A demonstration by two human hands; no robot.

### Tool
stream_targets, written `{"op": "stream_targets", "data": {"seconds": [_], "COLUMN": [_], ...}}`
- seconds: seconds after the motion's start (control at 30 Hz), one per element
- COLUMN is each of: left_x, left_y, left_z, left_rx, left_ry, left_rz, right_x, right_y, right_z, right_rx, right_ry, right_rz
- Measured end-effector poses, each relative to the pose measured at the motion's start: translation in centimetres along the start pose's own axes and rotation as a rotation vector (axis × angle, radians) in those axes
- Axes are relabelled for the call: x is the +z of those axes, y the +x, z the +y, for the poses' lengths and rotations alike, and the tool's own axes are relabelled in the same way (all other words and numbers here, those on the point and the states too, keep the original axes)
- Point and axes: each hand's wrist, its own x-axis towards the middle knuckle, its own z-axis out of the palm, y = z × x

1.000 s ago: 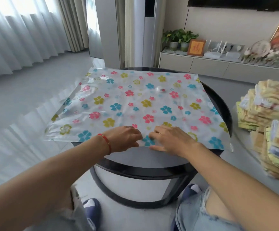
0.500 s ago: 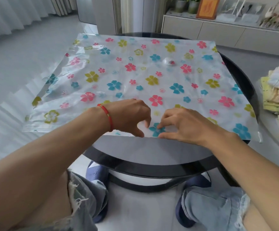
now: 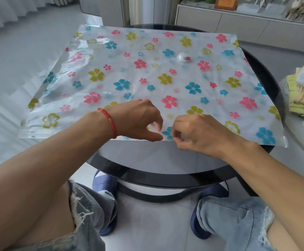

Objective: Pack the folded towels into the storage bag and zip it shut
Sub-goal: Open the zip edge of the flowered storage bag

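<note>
A clear plastic storage bag printed with pink, blue and yellow flowers (image 3: 147, 73) is laid flat on a round black glass-topped table (image 3: 165, 160). Its near edge is pinched by the left hand (image 3: 138, 122) and right hand (image 3: 200, 134), fingers curled. Folded yellow towels (image 3: 303, 91) are stacked right of the table.

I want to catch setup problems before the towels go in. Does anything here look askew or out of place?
The storage bag overhangs the round table at its left side, that part wrinkled and unsupported. Nothing looks spilled or torn.
</note>
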Motion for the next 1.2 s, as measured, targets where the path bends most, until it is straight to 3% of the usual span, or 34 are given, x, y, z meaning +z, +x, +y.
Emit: {"op": "stream_targets", "data": {"seconds": [0.23,0.6,0.87,0.97,1.13,1.2], "left_x": [-0.4,0.1,0.3,-0.2,0.4,0.4], "left_y": [0.6,0.6,0.6,0.4,0.6,0.8], "left_z": [0.6,-0.3,-0.5,0.1,3.5,4.0], "left_rx": [-0.022,-0.169,-0.173,-0.133,-0.017,-0.046], "left_ry": [-0.036,-0.397,-0.417,-0.284,0.222,0.233], "left_rz": [-0.027,-0.021,-0.034,-0.028,-0.008,0.008], "right_x": [-1.2,-0.9,-0.7,-0.6,-1.3,-2.1], "right_y": [0.9,0.8,0.8,0.9,0.7,-0.2], "right_z": [1.4,1.2,1.2,1.2,0.6,0.2], "right_rx": [0.156,0.164,0.169,0.176,0.195,0.234], "right_ry": [0.251,0.239,0.238,0.234,0.240,0.228], "right_rz": [-0.085,-0.138,-0.160,-0.161,-0.181,-0.032]}}
